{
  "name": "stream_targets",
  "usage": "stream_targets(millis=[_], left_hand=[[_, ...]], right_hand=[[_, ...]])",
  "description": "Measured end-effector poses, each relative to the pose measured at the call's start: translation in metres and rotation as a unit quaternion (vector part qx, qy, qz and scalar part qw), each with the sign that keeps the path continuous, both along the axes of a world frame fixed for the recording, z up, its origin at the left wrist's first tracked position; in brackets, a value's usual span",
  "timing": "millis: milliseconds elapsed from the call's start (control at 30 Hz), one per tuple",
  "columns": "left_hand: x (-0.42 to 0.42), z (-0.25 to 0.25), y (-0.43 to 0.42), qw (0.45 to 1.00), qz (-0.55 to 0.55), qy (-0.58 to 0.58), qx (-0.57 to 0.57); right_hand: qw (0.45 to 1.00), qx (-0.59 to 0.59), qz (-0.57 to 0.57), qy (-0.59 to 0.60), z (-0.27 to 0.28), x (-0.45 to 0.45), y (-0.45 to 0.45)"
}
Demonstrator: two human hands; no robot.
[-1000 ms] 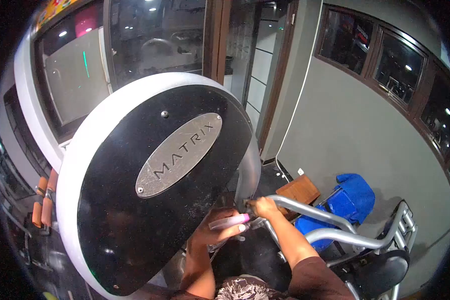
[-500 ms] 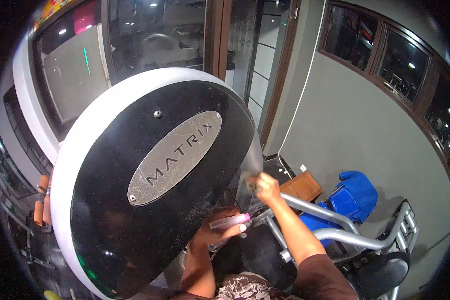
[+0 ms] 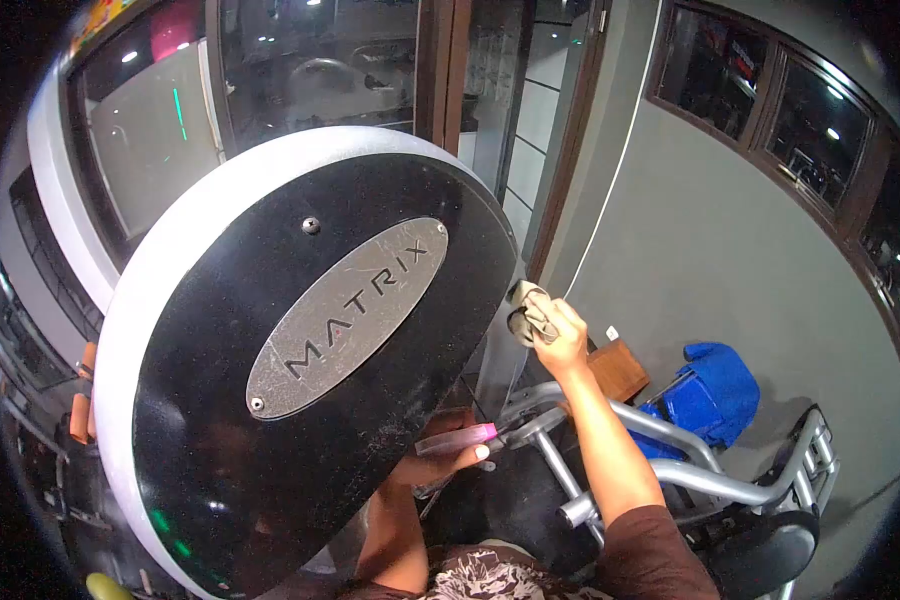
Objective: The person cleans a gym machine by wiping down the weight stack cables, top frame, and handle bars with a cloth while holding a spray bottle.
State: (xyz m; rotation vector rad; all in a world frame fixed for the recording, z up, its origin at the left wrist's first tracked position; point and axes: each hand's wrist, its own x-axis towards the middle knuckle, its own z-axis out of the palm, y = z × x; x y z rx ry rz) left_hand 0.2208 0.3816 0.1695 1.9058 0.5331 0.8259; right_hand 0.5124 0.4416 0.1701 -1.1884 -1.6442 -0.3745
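Note:
My right hand (image 3: 564, 343) grips a crumpled beige and dark cloth (image 3: 533, 313) against the right edge of a large rounded machine cover (image 3: 220, 430). The cover has a black face, a white rim and an oval metal MATRIX plate (image 3: 348, 318). Lower down, my left hand (image 3: 432, 468) is wrapped round a translucent bottle (image 3: 448, 441) with a pink top, close to the cover's lower right edge. Part of that hand lies in shadow, and its thumb shows beneath the bottle.
Silver tubular machine bars (image 3: 660, 425) run to the right of my right forearm. Behind them are a blue cloth-like item (image 3: 722, 390) and a brown wooden box (image 3: 618, 375). A grey wall (image 3: 730, 230) with windows rises at right; glass doors (image 3: 320, 70) stand behind the cover.
My right hand has moved up and slightly right along the cover's edge with the cloth. My left hand and the bottle stay nearly in place. The view has shifted slightly.

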Motion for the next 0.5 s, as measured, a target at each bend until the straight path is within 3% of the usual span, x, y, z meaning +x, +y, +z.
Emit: stream_targets(millis=[100, 200, 233, 300, 400, 467, 500], left_hand=[[-0.002, 0.015, 0.002, 0.997, -0.012, 0.056, 0.05], [-0.005, 0.006, 0.005, 0.998, -0.001, 0.047, 0.05], [-0.005, 0.009, 0.002, 0.998, 0.011, 0.044, 0.043], [-0.004, 0.019, -0.01, 0.998, 0.049, 0.043, 0.019], [-0.008, 0.007, -0.021, 0.992, 0.121, 0.017, 0.016], [-0.005, 0.0, -0.018, 0.994, 0.109, 0.013, -0.017], [-0.003, -0.003, -0.017, 0.994, 0.101, 0.01, -0.035]], right_hand=[[1.0, -0.03, 0.007, -0.007, -0.054, 0.008, 0.005], [0.987, -0.095, 0.0, -0.13, -0.118, 0.019, -0.008], [0.955, -0.215, -0.018, -0.205, -0.126, 0.019, -0.02], [0.926, -0.279, -0.016, -0.254, -0.145, 0.016, -0.031], [0.935, -0.254, -0.005, -0.247, -0.142, 0.023, -0.031], [0.984, -0.089, -0.005, -0.151, -0.121, 0.022, -0.016], [0.99, -0.082, -0.024, -0.11, -0.096, 0.02, -0.013]])
